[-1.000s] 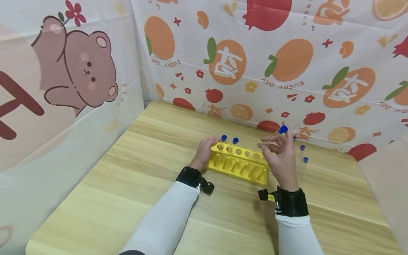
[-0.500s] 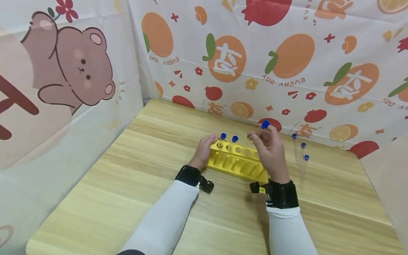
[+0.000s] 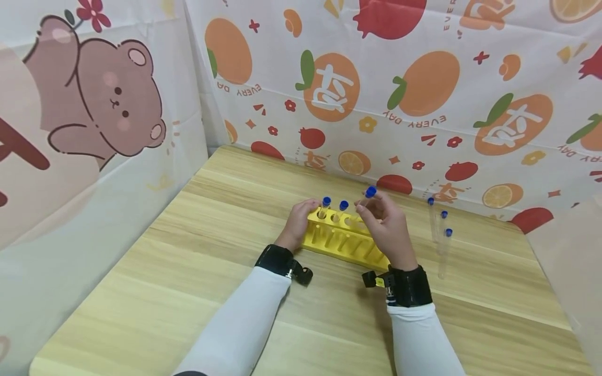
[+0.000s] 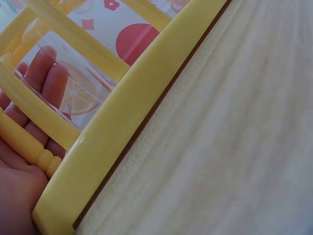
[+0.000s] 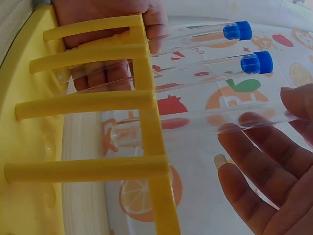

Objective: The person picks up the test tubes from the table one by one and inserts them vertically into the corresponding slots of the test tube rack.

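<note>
A yellow test tube rack (image 3: 345, 254) stands on the table, its left end gripped by my left hand (image 3: 296, 224). In the left wrist view, the fingers (image 4: 54, 83) reach behind the rack posts. Two clear test tubes with blue caps, one (image 3: 326, 201) at the end and another (image 3: 344, 205) beside it, stand in the leftmost holes. My right hand (image 3: 390, 230) pinches a third blue-capped test tube (image 5: 195, 122) between thumb and fingers. The right wrist view shows this tube tilted, its lower end through the rack's top bar, next to the two standing tubes. Its cap is outside that view.
Several more blue-capped tubes (image 3: 449, 232) lie on the wooden table (image 3: 494, 292), right of my right hand. Behind the table hangs a fruit-print cloth (image 3: 376, 94); a bear-print cloth (image 3: 183, 130) hangs at the left.
My right hand has moved left and the tube, earlier above the rack, now has its lower end in a hole. My left hand keeps its grip on the rack.
</note>
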Demonstrator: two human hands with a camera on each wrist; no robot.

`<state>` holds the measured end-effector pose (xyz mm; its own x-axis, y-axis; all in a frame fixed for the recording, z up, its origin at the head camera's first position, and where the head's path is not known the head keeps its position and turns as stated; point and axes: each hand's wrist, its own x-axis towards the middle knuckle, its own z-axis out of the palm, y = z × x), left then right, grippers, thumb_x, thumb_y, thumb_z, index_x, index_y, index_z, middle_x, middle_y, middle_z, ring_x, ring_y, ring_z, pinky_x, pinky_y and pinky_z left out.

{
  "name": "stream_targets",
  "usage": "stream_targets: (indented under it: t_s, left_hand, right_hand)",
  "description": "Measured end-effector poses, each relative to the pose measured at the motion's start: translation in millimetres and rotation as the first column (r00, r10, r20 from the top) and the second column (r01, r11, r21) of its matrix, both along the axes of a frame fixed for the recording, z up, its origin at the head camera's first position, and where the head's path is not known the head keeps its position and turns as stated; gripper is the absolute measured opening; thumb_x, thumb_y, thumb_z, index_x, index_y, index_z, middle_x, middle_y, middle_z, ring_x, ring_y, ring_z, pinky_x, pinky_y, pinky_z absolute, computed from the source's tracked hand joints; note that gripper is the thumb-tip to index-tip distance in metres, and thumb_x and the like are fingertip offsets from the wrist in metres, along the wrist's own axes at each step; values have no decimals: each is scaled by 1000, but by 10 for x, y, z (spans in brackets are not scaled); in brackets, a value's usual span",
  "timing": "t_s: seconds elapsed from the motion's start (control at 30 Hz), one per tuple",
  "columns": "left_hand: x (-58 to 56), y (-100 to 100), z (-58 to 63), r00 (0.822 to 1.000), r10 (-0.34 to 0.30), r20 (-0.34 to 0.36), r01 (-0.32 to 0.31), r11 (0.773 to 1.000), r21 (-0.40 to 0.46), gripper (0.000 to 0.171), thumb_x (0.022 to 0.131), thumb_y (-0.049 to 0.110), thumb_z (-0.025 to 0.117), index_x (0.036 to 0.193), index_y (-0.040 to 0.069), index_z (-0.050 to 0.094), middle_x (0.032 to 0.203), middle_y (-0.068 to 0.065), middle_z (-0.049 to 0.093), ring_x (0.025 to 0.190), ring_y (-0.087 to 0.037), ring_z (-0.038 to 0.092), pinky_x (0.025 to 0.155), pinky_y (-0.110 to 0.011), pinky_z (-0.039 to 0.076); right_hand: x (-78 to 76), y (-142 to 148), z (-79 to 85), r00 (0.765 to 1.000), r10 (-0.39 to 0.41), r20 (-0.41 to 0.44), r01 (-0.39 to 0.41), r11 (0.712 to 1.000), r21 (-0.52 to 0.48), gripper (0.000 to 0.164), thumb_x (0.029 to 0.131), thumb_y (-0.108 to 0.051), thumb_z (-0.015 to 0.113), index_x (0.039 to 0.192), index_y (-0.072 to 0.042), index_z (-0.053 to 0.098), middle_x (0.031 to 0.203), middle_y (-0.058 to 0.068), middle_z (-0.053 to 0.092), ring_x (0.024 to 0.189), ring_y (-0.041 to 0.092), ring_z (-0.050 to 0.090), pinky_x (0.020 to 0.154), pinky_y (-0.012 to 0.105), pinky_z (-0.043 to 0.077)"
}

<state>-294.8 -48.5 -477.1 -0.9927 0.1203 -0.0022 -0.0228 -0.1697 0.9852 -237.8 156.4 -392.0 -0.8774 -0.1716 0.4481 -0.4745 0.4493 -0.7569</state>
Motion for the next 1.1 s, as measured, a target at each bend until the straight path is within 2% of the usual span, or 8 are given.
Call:
stream_targets:
  t_s: [0.23, 0.5, 0.73, 0.93, 1.1]
  left_hand:
    - [8, -6, 10, 1000, -7, 3, 7, 1000, 28, 36, 93, 20, 41, 106, -3, 66, 106, -9, 66, 95, -13, 61, 86, -23, 50]
    - [5, -5, 10, 1000, -12, 12, 12, 1000, 14, 37, 93, 21, 41, 108, -3, 66, 111, -10, 65, 102, -15, 59, 92, -25, 48]
    - [-9, 1, -12, 1000, -16, 11, 16, 1000, 20, 37, 93, 20, 41, 109, -3, 66, 113, -11, 65, 104, -16, 59, 93, -26, 48]
    - [-21, 6, -23, 1000, -13, 9, 13, 1000, 21, 38, 94, 21, 41, 109, -4, 66, 113, -12, 65, 104, -16, 59, 93, -26, 48]
    - [-26, 3, -20, 1000, -12, 5, 12, 1000, 15, 39, 94, 22, 42, 111, -4, 65, 116, -15, 64, 106, -17, 58, 99, -31, 45]
  right_hand:
    - [-22, -9, -48, 1000, -27, 3, 26, 997, 76, 25, 93, -27, 67, 113, -11, 65, 98, -1, 70, 84, 13, 67, 77, 24, 55]
    - [-31, -19, -73, 998, -42, 41, 36, 988, 151, 23, 91, -25, 70, 109, -11, 66, 92, 1, 70, 81, 14, 66, 74, 26, 55]
    - [-47, -31, -115, 995, -55, 78, 41, 984, 176, 19, 90, -24, 71, 103, -11, 66, 88, 0, 68, 78, 14, 64, 69, 30, 55]
    - [-79, -29, -159, 991, -68, 117, 44, 980, 193, 17, 90, -26, 71, 102, -14, 66, 89, 0, 68, 81, 15, 62, 70, 31, 54]
    - [-96, -18, -174, 988, -62, 145, 33, 980, 198, 17, 90, -25, 71, 102, -14, 67, 92, 0, 69, 85, 15, 63, 73, 33, 54]
